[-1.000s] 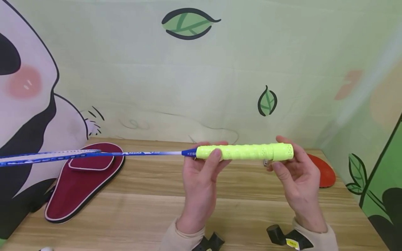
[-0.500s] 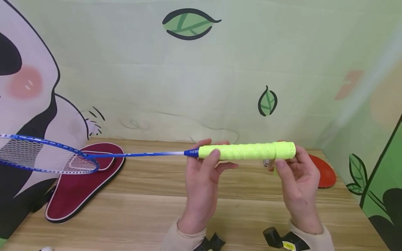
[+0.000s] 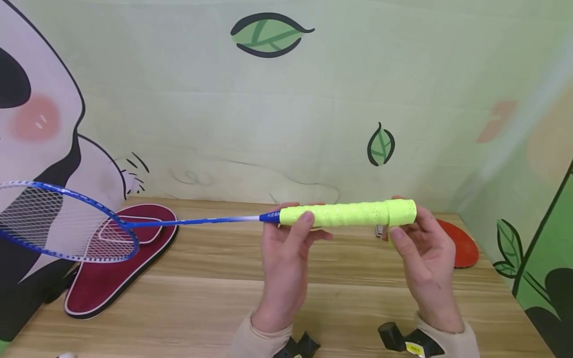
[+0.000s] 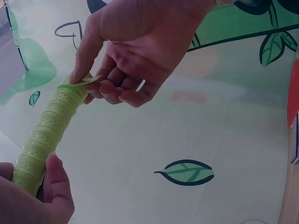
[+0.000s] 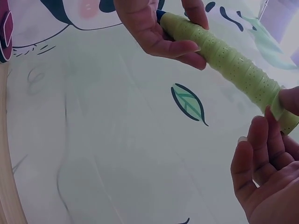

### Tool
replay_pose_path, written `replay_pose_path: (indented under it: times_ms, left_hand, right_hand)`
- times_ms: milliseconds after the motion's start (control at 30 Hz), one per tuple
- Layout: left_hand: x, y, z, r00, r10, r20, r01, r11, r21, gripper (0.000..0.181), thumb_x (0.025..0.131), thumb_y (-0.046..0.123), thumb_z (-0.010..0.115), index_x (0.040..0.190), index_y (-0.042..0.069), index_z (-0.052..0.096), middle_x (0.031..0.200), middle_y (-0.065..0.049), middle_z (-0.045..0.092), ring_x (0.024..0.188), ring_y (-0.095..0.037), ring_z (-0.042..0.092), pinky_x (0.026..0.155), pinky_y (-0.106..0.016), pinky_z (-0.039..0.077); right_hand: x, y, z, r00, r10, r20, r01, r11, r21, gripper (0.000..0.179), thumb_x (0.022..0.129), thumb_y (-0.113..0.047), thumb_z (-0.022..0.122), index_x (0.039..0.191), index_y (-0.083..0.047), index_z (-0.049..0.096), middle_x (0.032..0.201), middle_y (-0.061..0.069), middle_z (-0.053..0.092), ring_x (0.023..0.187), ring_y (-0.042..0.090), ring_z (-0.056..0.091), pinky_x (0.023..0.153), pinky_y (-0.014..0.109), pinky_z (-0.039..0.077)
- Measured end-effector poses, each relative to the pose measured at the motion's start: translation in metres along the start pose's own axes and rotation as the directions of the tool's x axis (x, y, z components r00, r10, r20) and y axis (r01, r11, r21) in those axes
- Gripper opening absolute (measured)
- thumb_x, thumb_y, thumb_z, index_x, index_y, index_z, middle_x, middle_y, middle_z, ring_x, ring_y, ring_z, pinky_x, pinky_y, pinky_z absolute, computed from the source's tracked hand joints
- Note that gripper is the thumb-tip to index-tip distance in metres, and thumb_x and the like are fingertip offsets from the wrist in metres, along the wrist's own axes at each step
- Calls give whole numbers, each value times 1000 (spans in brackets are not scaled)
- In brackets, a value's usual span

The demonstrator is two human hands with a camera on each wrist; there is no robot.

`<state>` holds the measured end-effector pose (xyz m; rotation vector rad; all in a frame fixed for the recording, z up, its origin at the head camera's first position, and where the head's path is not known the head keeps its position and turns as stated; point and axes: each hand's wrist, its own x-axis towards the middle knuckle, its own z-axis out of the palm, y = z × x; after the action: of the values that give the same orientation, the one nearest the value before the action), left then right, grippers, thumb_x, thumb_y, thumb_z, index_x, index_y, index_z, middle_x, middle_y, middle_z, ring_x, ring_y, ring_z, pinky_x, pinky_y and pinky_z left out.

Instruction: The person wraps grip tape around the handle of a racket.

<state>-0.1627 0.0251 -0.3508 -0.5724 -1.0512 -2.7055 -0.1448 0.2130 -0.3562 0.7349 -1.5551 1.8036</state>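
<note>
A blue badminton racket (image 3: 197, 221) is held level above the table, its strung head out to the left and partly out of frame. Perforated neon-yellow grip tape (image 3: 344, 215) spirals over its handle. My left hand (image 3: 286, 268) holds the handle beside the blue cone, thumb in front and fingers behind. At the butt end, my right hand (image 3: 427, 258) pinches a loose strip of the tape between thumb and forefinger. That loose strip (image 4: 88, 80) sticks out from the handle in the left wrist view. The right wrist view shows the strip under the right thumb, the other right fingers curled loosely below.
A maroon paddle case (image 3: 112, 278) with white piping lies on the wooden table (image 3: 179, 318) at the left, behind the racket head. A red table tennis paddle (image 3: 463, 246) lies at the right, partly behind my right hand. A printed backdrop (image 3: 286, 109) rises behind the table.
The racket has turned about its shaft, so its head went from edge-on to showing its strings. The loose tape strip now hangs below the handle at the right thumb. Both hands stay nearly in place.
</note>
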Motion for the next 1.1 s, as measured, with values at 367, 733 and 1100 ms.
replay_pose_path:
  times_ms: [367, 733, 1100]
  left_hand:
    - [1, 0, 1, 999, 0, -37, 1, 999, 32, 14, 95, 5, 61, 102, 8, 49, 91, -6, 61, 80, -19, 64, 66, -32, 59]
    - [2, -2, 1, 998, 5, -60, -2, 999, 47, 13, 95, 8, 63, 100, 6, 51, 88, -10, 65, 69, -21, 67, 61, -32, 59]
    - [0, -2, 2, 996, -17, -88, 25, 996, 82, 16, 94, 10, 64, 102, 6, 51, 85, -9, 65, 64, -23, 69, 55, -31, 58]
  right_hand:
    - [-2, 1, -1, 999, 5, -36, -7, 999, -40, 34, 86, 20, 56, 121, 17, 53, 106, 14, 67, 87, 18, 63, 77, 21, 55]
    - [4, 11, 6, 951, -311, -5, 298, 915, -274, 60, 87, -11, 74, 127, 21, 44, 107, 17, 57, 97, 22, 55, 84, 21, 51]
    - [10, 12, 15, 853, -496, 164, 468, 585, -662, 45, 99, -29, 55, 116, 12, 52, 110, 29, 54, 86, 29, 52, 77, 15, 46]
